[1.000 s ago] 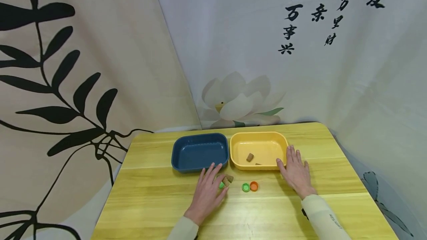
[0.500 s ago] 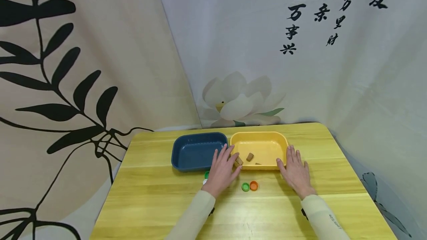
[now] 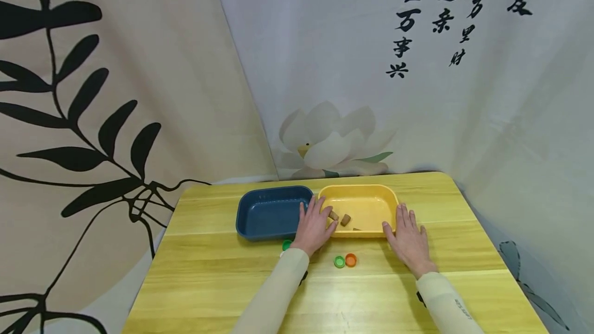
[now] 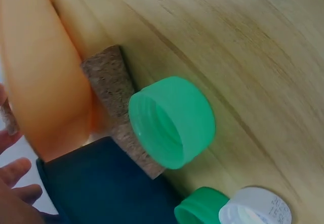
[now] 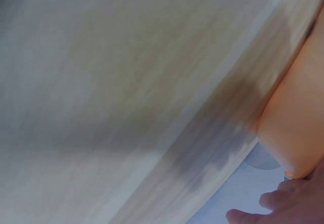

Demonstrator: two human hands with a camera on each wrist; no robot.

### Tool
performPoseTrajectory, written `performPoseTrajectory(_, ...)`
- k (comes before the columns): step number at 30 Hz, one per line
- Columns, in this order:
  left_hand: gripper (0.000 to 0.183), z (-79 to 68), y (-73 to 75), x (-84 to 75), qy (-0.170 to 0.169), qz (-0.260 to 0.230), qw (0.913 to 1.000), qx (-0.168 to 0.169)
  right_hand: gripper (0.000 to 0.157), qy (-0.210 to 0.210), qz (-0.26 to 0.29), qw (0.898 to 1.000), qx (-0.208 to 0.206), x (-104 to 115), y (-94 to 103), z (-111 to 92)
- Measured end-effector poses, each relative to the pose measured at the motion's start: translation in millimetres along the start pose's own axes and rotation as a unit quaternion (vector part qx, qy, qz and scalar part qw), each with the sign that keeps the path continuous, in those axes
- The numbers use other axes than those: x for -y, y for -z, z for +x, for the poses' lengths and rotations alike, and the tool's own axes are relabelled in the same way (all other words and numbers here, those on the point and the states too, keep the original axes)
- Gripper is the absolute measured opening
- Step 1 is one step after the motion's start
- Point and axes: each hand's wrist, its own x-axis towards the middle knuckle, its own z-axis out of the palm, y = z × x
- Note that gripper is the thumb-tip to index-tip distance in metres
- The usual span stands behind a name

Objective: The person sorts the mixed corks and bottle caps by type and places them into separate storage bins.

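My left hand point(image 3: 313, 228) is over the left end of the yellow tray point(image 3: 371, 234), beside the blue tray point(image 3: 260, 235). Its thumb and index finger pinch a cork piece point(image 3: 333, 215) just inside the yellow rim; part of this cork also shows at the left edge of the left wrist view. Two more corks lie in that tray: one whole point(image 3: 345, 220), the other mostly hidden by the front wall. My right hand point(image 3: 410, 241) rests with extended fingers against the tray's right front corner, holding nothing.
In the left wrist view, brown corks point(image 4: 109, 77) lie on the table near a light green bottle cap point(image 4: 195, 118), a darker green cap point(image 4: 202, 206) and a white cap point(image 4: 260, 204). A green cap point(image 3: 339, 262) and an orange cap point(image 3: 350, 260) sit before the yellow tray.
My left hand has moved from the small pile before the blue tray, right and forward to the yellow tray, bringing a cork. The right hand has stayed at the tray's right side.
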Motion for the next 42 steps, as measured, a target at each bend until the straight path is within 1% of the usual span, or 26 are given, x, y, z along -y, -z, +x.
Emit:
performPoseTrajectory(2, 0.045, 0.9, -1.8, 0.7, 0.012, 0.0, 0.9998, 0.014, 0.084, 0.001, 0.0, 1.0, 0.002, -0.1, -1.0, 0.5)
performPoseTrajectory(5, 0.058, 0.3, -2.1, 1.0, 0.029, 0.0, 0.9988, 0.038, 0.083, 0.002, 0.001, 1.0, 0.001, -0.2, -2.3, 1.4)
performPoseTrajectory(7, 0.067, -1.4, -2.2, 1.8, 0.037, 0.002, 0.9982, 0.048, 0.083, 0.003, 0.001, 1.0, 0.001, -0.3, -2.7, 1.3)
performPoseTrajectory(9, 0.073, -4.4, -2.0, 2.8, 0.039, -0.002, 0.998, 0.049, 0.083, 0.003, 0.002, 1.0, 0.0, 0.4, -2.0, 0.9)
performPoseTrajectory(12, 0.077, -10.8, -0.8, 5.8, 0.04, -0.018, 0.9982, 0.041, 0.083, 0.004, 0.005, 1.0, -0.001, 1.0, -0.7, 0.1)
performPoseTrajectory(16, 0.081, -21.1, 4.7, 12.5, 0.044, -0.041, 0.9976, 0.034, 0.082, 0.003, 0.009, 1.0, 0.0, 1.5, 1.0, 0.5)
performPoseTrajectory(18, 0.083, -26.4, 7.9, 16.6, 0.043, -0.044, 0.9975, 0.033, 0.083, 0.002, 0.008, 1.0, 0.002, 1.4, 1.4, 0.5)
performPoseTrajectory(23, 0.085, -42.1, 16.8, 28.6, 0.039, -0.048, 0.9977, 0.028, 0.083, 0.003, 0.008, 1.0, 0.003, 1.3, 1.6, 0.3)
performPoseTrajectory(28, 0.086, -62.6, 24.3, 41.9, 0.043, -0.044, 0.9977, 0.029, 0.083, 0.004, 0.012, 1.0, 0.003, 1.3, 0.4, -0.5)
performPoseTrajectory(31, 0.086, -75.4, 27.5, 48.4, 0.045, -0.045, 0.9976, 0.025, 0.083, 0.004, 0.012, 1.0, 0.003, 0.0, -0.8, -0.8)
performPoseTrajectory(36, 0.085, -94.3, 31.3, 57.7, 0.052, -0.052, 0.9973, 0.008, 0.083, 0.005, 0.015, 1.0, 0.0, -1.7, -2.8, 0.2)
performPoseTrajectory(39, 0.083, -104.8, 32.4, 63.5, 0.056, -0.042, 0.9975, 0.006, 0.083, 0.006, 0.013, 1.0, -0.001, -2.4, -4.0, 1.3)
performPoseTrajectory(42, 0.08, -114.5, 33.9, 68.8, 0.057, -0.043, 0.9974, 0.0, 0.083, 0.006, 0.012, 1.0, -0.001, -2.7, -4.6, 2.0)
